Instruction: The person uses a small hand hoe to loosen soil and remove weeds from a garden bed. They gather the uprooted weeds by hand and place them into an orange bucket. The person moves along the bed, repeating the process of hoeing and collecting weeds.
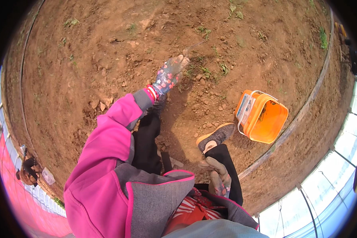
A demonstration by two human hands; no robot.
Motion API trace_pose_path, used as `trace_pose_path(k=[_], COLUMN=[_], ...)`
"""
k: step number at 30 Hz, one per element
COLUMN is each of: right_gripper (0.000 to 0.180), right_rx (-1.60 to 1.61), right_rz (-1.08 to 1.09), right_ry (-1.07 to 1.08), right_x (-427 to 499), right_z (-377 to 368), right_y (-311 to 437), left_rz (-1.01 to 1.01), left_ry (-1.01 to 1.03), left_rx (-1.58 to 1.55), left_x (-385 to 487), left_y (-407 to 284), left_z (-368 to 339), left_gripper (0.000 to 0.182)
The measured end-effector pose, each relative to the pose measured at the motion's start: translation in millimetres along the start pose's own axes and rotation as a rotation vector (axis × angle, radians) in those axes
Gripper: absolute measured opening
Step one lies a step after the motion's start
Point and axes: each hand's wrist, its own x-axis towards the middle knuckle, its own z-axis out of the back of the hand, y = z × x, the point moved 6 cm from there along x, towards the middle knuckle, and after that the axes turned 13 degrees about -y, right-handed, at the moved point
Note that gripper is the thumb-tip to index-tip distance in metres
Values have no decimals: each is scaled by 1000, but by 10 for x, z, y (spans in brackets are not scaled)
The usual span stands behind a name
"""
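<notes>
My left hand [172,72], in a floral glove with soiled fingers, reaches out over the brown soil. A thin, blurred thing [194,45] extends from its fingertips; whether it is gripped does not show clearly. Small green weeds [206,70] lie or grow just to the right of that hand. My right hand [219,175], gloved too, rests near my right trouser leg with its fingers loosely bent and apart, and nothing is seen in it. An orange plastic bucket [267,120] with a white handle lies tilted on the soil beyond my right shoe [217,136], its mouth facing me.
A long pale edging strip [297,117] curves along the right side, and a thin dark line [23,68] runs along the left. Another person [29,172] is low down at the far left beside a clear plastic bag [48,176]. Translucent sheeting [324,190] stands at the lower right.
</notes>
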Motion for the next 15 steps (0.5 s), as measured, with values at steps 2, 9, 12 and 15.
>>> trace_pose_path(k=[2, 9, 12, 15], right_gripper=[36, 30, 30, 33], right_rx=[19, 0, -3, 135], right_rz=[-27, 77, 67, 47], right_ry=[-20, 30, 32, 70], right_x=[-17, -49, -38, -21], right_z=[37, 52, -30, -36], right_y=[-40, -54, 48, 78], left_rz=[-290, -723, -246, -498], left_ry=[-72, -258, -140, 39], left_rx=[407, 1422, 954, 1420], left_x=[96, 516, 437, 274], left_y=[-260, -570, -575, -570], left_z=[-74, 246, 201, -223], left_gripper=[44, 36, 38, 45])
